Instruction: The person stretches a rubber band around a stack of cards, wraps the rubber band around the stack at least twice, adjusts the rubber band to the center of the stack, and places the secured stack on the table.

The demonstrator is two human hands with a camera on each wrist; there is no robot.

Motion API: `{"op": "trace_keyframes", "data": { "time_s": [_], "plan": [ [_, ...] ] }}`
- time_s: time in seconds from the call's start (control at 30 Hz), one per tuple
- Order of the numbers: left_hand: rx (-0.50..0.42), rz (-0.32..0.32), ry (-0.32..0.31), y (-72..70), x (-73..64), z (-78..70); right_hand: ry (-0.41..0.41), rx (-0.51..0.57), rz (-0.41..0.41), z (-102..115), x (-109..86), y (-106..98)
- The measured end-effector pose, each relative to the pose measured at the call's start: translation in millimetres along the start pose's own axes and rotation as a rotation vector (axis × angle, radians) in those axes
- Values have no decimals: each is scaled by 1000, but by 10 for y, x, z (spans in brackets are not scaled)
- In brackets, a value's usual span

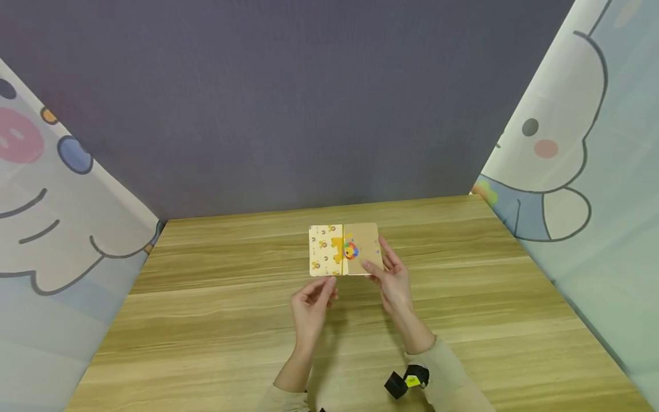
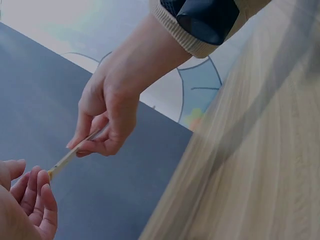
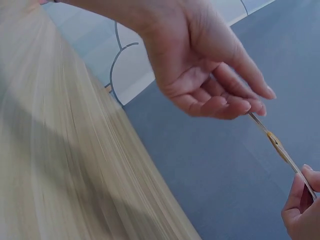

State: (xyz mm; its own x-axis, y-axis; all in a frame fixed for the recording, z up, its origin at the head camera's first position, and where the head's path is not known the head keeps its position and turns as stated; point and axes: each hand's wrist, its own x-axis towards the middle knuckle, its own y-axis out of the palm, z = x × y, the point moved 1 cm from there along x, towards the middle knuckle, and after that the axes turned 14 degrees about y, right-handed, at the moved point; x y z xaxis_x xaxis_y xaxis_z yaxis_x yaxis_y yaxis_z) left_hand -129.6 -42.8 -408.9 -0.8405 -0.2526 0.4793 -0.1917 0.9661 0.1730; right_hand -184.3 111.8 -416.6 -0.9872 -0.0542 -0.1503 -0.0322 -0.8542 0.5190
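Observation:
Above the table is a small open booklet [image 1: 362, 249]. One half is cream with a printed pattern; the other is plain brown with a colourful lion at the fold. My right hand [image 1: 397, 284] pinches the brown half at its lower right, thumb on top and fingers beneath. At the cream half's lower edge is my left hand [image 1: 311, 309], fingers loosely bent. The right wrist view shows the left thumb away from the left fingers [image 3: 225, 102], whose tips touch the booklet's edge. In the left wrist view the booklet [image 2: 62, 162] appears edge-on, thin and slanted between both hands.
A wood-grain table [image 1: 206, 320] spreads below the hands. Behind it stands a dark grey panel [image 1: 309, 103]. Cartoon-printed curtains [image 1: 556, 171] hang at both sides. A black wrist camera [image 1: 396, 385] sits by the right sleeve.

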Motion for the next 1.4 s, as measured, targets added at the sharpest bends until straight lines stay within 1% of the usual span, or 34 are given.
{"op": "trace_keyframes", "data": {
  "time_s": [0.03, 0.13, 0.17, 0.27, 0.37, 0.5, 0.6, 0.7, 0.83, 0.93, 0.97, 1.07, 1.17, 1.2, 1.3, 1.4],
  "plan": [
    [-3, -7, -21, 8, -6, 16, -6, -1, 7, 1, 0, 1],
    [-26, -29, -80, 43, -12, 53, 12, 6, -3, 8, -6, 11],
    [-29, -37, -97, 57, -11, 65, 35, -15, -45, 96, -101, 87],
    [-45, -62, -134, 97, -8, 84, 78, -1, -74, 107, -107, 103],
    [-47, -84, -152, 127, -9, 93, 100, 10, -88, 114, -116, 117],
    [-50, -126, -139, 159, -19, 98, 102, 2, -91, 117, -132, 133],
    [-60, -170, -141, 183, -29, 109, 93, -5, -83, 109, -139, 142],
    [-73, -208, -168, 205, -41, 111, 92, 0, -72, 91, -138, 145],
    [-94, -239, -203, 222, -53, 119, 97, 2, -54, 67, -132, 141],
    [-104, -249, -194, 232, -63, 140, 101, -7, -46, 55, -129, 136],
    [-134, -247, -157, 225, -75, 264, 101, -13, -43, 53, -129, 136],
    [-137, -238, -146, 239, -86, 274, 94, -21, -40, 49, -135, 138],
    [-158, -209, -189, 259, -97, 261, 88, -45, -32, 41, -149, 156],
    [-139, -208, -238, 277, -91, 133, 86, -54, -30, 37, -153, 163],
    [-163, -194, -284, 288, -93, 109, 88, -62, -25, 23, -162, 185],
    [-175, -192, -302, 283, -86, 104, 89, -48, -31, 19, -163, 190]
  ]
}}
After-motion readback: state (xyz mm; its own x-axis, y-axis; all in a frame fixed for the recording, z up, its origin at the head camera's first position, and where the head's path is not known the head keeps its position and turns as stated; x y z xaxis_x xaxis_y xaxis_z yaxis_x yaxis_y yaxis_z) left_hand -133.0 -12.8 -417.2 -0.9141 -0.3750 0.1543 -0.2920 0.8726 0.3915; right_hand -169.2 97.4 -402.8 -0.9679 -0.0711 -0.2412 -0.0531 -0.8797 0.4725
